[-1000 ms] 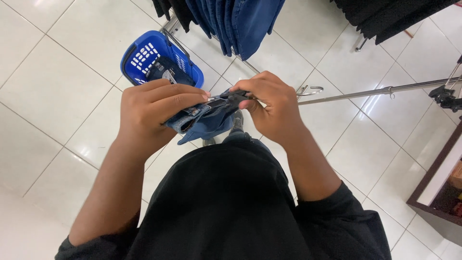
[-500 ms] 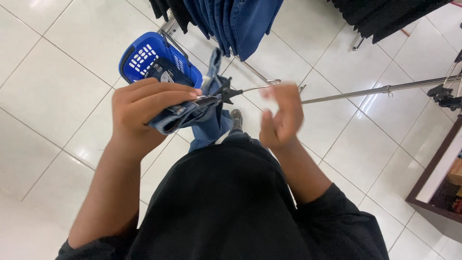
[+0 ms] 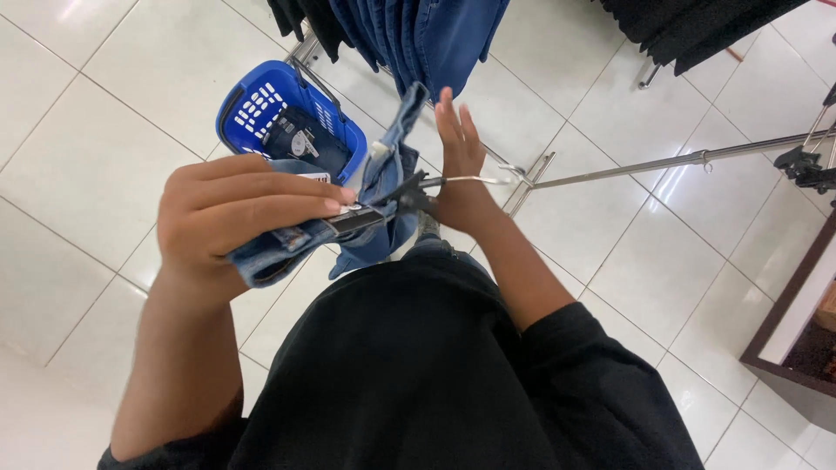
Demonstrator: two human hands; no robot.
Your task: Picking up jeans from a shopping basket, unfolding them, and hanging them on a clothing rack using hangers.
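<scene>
White glossy floor tiles (image 3: 104, 130) fill most of the view, and the blue shopping basket (image 3: 261, 100) standing on them serves as the reference point. Up and to the right of the basket, a row of hanging blue jeans (image 3: 435, 35) sits on a rack, with black garments (image 3: 300, 16) at its near end and more black garments (image 3: 697, 26) far to the right. A chrome rail (image 3: 679, 164) runs well to the right of the basket. Inside the basket lies a folded dark denim item (image 3: 305, 139) with a tag. The person's black shirt (image 3: 409, 365) fills the frame below the basket. Just below the basket, the left hand (image 3: 235, 213) is closed around a bunched pair of blue jeans (image 3: 366, 204), fingers pressed together along the top of the waistband and the black clip hanger (image 3: 370, 209) fastened to it; the thumb is hidden. One denim leg (image 3: 402, 113) rises up just to the right of the basket. Right of the basket, past the jeans, the right hand (image 3: 457, 170) is raised with fingers straight and nearly together, holding nothing; the hanger's metal hook (image 3: 475, 180) crosses in front of it, and contact cannot be confirmed.
</scene>
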